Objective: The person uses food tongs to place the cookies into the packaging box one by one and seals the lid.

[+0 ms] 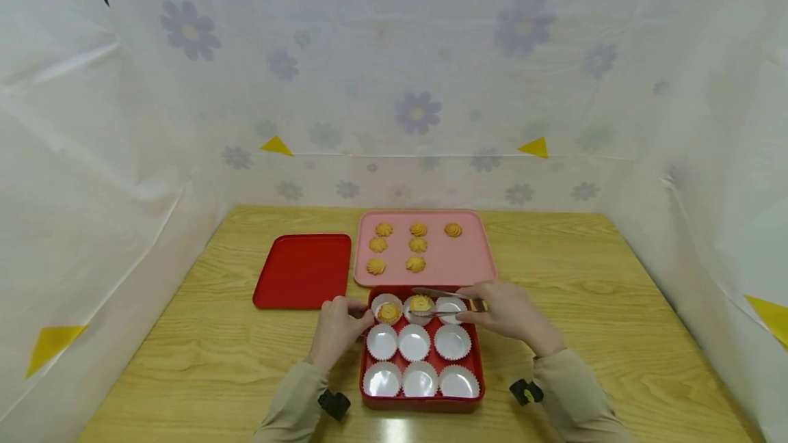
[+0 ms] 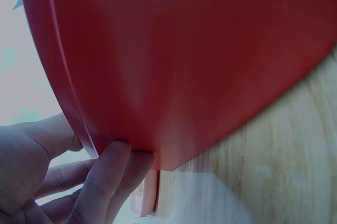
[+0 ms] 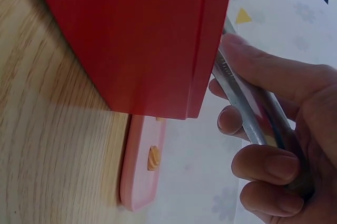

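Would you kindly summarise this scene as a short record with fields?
Left hand: pinches the left rim of the red box
Right hand: holds metal tongs
Tong tips: either side of the far-middle cookie
Paper cups: nine, white; far-left and far-middle hold cookies
Pink tray: seven cookies
Red square panel: left of pink tray

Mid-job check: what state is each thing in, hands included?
Red box: open.
White paper cups: nine in the box; two in the back row hold a cookie each, seven are empty.
Pink tray: holds seven cookies.
Flat red piece: lying beside the box, apart from it.
Tongs: spread around the back-middle cookie; contact unclear.
Left hand: gripping the box near its back-left corner.
Right hand: holding the tongs.
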Tool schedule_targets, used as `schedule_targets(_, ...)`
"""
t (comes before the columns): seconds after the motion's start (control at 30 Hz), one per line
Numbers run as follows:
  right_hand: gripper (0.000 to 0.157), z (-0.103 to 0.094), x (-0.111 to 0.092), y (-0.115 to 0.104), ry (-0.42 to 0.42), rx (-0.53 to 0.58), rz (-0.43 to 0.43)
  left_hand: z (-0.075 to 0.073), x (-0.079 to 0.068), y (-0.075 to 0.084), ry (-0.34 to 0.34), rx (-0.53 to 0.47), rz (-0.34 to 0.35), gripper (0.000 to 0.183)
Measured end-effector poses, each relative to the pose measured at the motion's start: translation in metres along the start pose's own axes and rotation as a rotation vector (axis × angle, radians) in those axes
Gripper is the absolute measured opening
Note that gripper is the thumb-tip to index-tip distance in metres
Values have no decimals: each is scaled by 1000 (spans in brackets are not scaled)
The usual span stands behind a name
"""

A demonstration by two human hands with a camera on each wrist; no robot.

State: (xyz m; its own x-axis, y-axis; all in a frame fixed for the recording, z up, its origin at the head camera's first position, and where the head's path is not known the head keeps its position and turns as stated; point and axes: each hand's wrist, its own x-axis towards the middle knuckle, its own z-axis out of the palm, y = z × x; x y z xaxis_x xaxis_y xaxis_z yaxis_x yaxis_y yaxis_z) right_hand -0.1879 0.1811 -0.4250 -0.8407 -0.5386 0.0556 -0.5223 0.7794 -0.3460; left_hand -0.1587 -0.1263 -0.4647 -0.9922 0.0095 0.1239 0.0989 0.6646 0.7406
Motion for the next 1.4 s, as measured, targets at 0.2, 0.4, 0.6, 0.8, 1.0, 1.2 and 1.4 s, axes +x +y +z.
schedule_targets(0.2, 14, 0, 2, -2, -20, 3, 8, 0, 0, 0, -6, -4, -6, 15)
schedule_targets(0.4, 14, 0, 2, -4, -19, -1, 14, 1, -1, 0, -13, -7, -5, 14)
schedule_targets(0.6, 20, -1, 2, -5, -21, 14, 20, 1, 0, 0, -6, -7, 2, 14)
schedule_targets(0.8, 24, 2, -1, 0, 5, 76, 14, 1, 0, 1, -5, -7, 1, 14)
schedule_targets(1.0, 34, 8, -6, 13, 75, 294, 34, 1, -1, 0, -18, -20, -19, 14)
schedule_targets(1.2, 40, 13, -9, 22, 189, 525, 105, 1, -1, 0, -15, -27, -12, 15)
schedule_targets(1.4, 47, 16, -7, 29, 267, 595, 229, 0, -1, 1, -11, -15, -16, 15)
